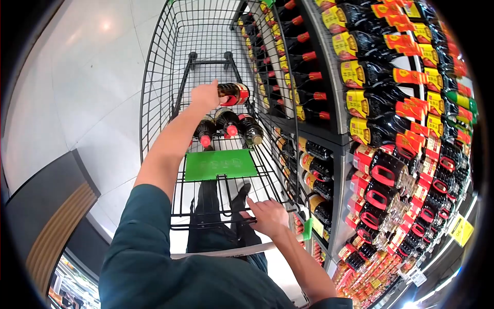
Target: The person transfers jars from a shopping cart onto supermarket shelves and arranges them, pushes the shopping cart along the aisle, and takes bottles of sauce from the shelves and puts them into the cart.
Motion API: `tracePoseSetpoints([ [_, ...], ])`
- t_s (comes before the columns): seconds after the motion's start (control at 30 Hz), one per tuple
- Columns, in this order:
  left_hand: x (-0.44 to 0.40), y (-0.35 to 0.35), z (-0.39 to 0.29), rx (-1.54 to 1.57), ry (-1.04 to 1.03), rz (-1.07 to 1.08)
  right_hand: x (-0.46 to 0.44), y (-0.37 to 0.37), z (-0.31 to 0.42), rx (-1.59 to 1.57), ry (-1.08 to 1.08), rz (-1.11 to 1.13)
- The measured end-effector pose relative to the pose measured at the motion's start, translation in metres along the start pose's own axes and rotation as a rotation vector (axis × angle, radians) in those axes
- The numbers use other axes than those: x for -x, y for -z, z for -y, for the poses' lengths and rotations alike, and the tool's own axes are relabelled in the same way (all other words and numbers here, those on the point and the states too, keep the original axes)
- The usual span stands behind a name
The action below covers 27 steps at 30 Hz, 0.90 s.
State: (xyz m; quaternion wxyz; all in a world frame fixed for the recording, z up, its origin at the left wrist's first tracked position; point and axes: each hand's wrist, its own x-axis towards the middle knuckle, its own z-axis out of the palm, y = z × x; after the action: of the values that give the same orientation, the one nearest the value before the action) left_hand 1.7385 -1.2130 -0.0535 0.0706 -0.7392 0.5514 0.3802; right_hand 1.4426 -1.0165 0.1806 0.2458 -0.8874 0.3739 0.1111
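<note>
My left hand (206,96) is closed around a dark sauce bottle (237,94) with a red label, lying sideways above the shopping cart's basket (154,85). Just below it, three dark bottles lie in the cart: one with a red cap (205,129), another red-capped one (226,121), and one with a brownish cap (251,129). My right hand (268,217) rests on the wires at the cart's near end, its fingers stretched out. Between my hands, a green panel (221,165) is fixed to the cart.
Shelves on the right hold rows of dark bottles with yellow labels (370,103) and jugs with red handles (383,175). A shelf side panel (337,154) stands close along the cart. Pale floor tiles (82,77) spread to the left, with a grey-and-wood structure (56,226) nearer me.
</note>
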Motion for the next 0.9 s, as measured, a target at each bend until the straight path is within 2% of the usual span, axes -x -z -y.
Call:
tracePoseSetpoints([
  [0.17,0.001,0.007,-0.064,0.051,-0.150,-0.105,-0.001,-0.004,0.003,0.036,-0.005,-0.091],
  [0.27,-0.008,-0.012,-0.095,0.088,-0.247,-0.151,-0.002,-0.006,0.004,0.059,-0.019,-0.059],
  [0.33,0.015,-0.013,-0.115,0.060,-0.351,-0.111,-0.003,-0.004,0.005,0.047,-0.016,-0.061],
  [0.47,0.031,-0.032,-0.124,-0.008,-0.311,-0.012,-0.005,-0.002,0.009,0.003,-0.057,0.012],
  [0.6,0.028,-0.027,-0.114,-0.085,-0.386,-0.019,-0.009,-0.005,0.013,-0.043,-0.087,0.029],
  [0.63,0.035,-0.015,-0.118,-0.117,-0.376,0.042,-0.008,-0.006,0.012,-0.054,-0.090,0.043],
  [0.73,0.029,-0.021,-0.116,-0.031,-0.330,0.011,-0.011,-0.001,0.012,-0.063,-0.089,0.093],
  [0.87,0.015,-0.040,-0.124,0.405,0.018,-0.187,-0.011,0.003,0.009,-0.061,-0.047,0.144],
  [0.9,0.018,-0.037,-0.128,0.523,0.102,-0.160,-0.010,0.004,0.008,-0.063,-0.038,0.135],
])
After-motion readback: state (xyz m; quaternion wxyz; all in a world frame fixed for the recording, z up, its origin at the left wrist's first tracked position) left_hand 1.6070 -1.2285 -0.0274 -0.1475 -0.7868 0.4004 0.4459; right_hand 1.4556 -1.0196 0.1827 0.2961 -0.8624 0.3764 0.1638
